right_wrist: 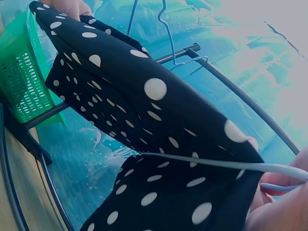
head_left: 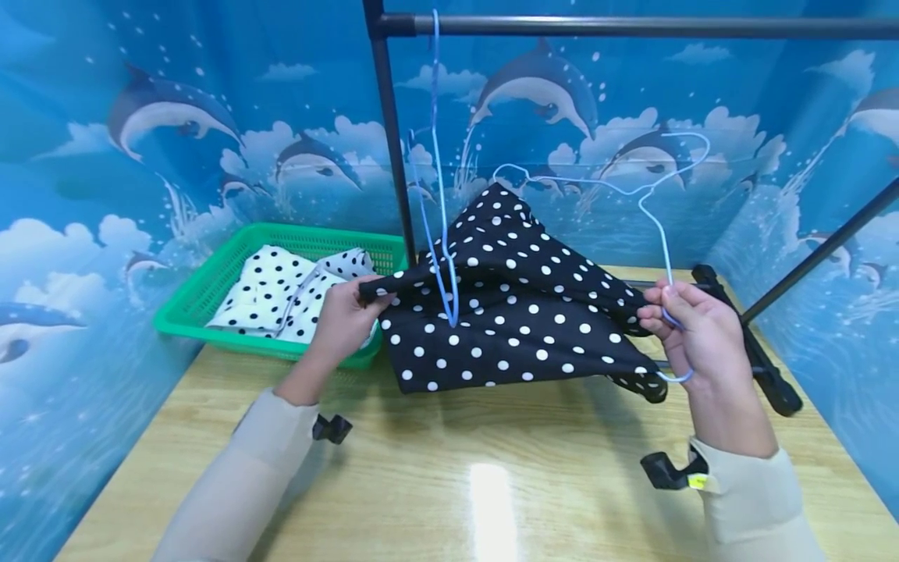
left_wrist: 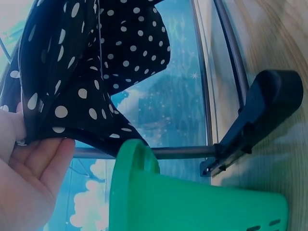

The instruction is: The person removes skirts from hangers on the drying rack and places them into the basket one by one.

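Note:
A black garment with white dots [head_left: 520, 328] is stretched between both hands in the head view, its exact kind unclear. My left hand [head_left: 349, 316] pinches its left edge between thumb and fingers, as the left wrist view also shows. With thumb and fingers, my right hand [head_left: 709, 332] grips a light-blue wire hanger [head_left: 663, 238] at the garment's right side. The hanger's hook points up and right, and part of its wire is hidden by cloth. In the right wrist view the wire [right_wrist: 216, 164] runs along the cloth; I cannot tell whether the right fingers also hold fabric.
A second blue hanger [head_left: 437, 140] hangs from the rack's black rail [head_left: 597, 27], in front of the garment. Behind the left hand, a green basket [head_left: 179, 300] holds white cloth with black dots [head_left: 260, 293]. The rack's foot [head_left: 776, 390] stands on the wooden table [head_left: 393, 484].

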`<action>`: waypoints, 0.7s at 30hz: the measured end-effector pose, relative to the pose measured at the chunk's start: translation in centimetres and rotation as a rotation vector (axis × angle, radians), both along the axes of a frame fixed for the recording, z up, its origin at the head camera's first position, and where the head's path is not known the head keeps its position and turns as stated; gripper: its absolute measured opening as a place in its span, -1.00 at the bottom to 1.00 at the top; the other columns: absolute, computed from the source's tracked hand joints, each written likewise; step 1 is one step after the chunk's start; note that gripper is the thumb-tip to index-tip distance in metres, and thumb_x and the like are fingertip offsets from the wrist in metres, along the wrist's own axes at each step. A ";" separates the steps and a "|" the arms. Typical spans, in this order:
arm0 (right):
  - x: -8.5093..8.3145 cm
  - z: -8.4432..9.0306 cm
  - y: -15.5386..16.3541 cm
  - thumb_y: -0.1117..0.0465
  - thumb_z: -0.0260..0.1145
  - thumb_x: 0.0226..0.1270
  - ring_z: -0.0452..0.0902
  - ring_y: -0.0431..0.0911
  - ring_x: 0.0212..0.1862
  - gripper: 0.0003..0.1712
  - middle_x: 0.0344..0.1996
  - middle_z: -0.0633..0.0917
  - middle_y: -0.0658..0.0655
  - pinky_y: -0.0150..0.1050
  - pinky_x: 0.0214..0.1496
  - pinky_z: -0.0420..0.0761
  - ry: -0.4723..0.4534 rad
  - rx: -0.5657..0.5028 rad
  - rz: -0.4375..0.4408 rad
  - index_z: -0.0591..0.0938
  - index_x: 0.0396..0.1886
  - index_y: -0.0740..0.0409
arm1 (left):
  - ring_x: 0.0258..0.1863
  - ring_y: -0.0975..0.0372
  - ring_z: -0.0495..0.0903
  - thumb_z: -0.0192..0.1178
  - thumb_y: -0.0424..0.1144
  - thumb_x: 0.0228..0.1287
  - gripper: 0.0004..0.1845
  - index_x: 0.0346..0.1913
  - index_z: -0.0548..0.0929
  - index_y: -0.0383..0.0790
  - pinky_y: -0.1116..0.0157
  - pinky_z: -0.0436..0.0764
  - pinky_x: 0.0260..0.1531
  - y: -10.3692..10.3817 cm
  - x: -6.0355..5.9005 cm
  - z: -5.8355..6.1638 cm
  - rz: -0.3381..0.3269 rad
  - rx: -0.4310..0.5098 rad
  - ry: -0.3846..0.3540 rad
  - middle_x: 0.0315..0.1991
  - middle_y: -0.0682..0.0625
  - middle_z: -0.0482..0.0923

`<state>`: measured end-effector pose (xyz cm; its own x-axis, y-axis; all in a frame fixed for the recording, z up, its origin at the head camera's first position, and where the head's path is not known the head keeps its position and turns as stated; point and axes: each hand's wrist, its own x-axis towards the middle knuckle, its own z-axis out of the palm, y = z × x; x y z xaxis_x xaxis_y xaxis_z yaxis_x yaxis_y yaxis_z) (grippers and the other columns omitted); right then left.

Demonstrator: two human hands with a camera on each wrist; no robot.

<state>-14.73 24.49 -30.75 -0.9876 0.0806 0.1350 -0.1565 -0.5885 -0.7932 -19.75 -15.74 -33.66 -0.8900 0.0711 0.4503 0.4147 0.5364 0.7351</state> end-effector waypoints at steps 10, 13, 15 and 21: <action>0.6 0.1 0.5 0.37 0.27 0.34 0.69 -0.08 -0.48 -0.89 -0.42 0.73 0.21 -0.35 -0.37 0.68 0.030 0.074 0.004 0.63 -0.23 0.37 | -0.51 0.11 0.45 0.25 -0.41 0.29 -0.91 -0.23 0.70 -0.40 0.30 0.42 -0.47 -1.0 -1.1 0.0 0.014 -0.010 0.009 -0.38 -0.20 0.67; 0.7 0.1 0.7 0.38 0.25 0.35 0.69 -0.08 -0.48 -0.90 -0.41 0.73 0.21 -0.34 -0.36 0.68 0.041 0.069 0.012 0.63 -0.24 0.38 | -0.49 0.11 0.47 0.24 -0.41 0.30 -0.89 -0.20 0.69 -0.41 0.30 0.44 -0.44 -1.3 -1.3 0.0 0.021 -0.022 -0.002 -0.36 -0.20 0.68; 0.7 0.0 0.8 0.39 0.22 0.37 0.69 -0.07 -0.48 -0.90 -0.42 0.73 0.21 -0.33 -0.36 0.68 0.048 0.061 0.019 0.63 -0.25 0.38 | -0.46 0.11 0.49 0.24 -0.42 0.30 -0.87 -0.17 0.69 -0.43 0.28 0.46 -0.39 -1.5 -1.4 0.1 0.028 -0.025 0.001 -0.33 -0.23 0.68; 0.8 -0.3 1.2 0.45 0.11 0.42 0.69 -0.05 -0.48 -0.85 -0.42 0.72 0.23 -0.32 -0.37 0.68 0.056 0.028 0.045 0.62 -0.25 0.41 | -0.43 0.08 0.46 0.24 -0.42 0.29 -0.83 -0.12 0.69 -0.44 0.21 0.43 -0.34 -2.6 -1.7 0.5 0.080 -0.029 0.004 -0.30 -0.26 0.67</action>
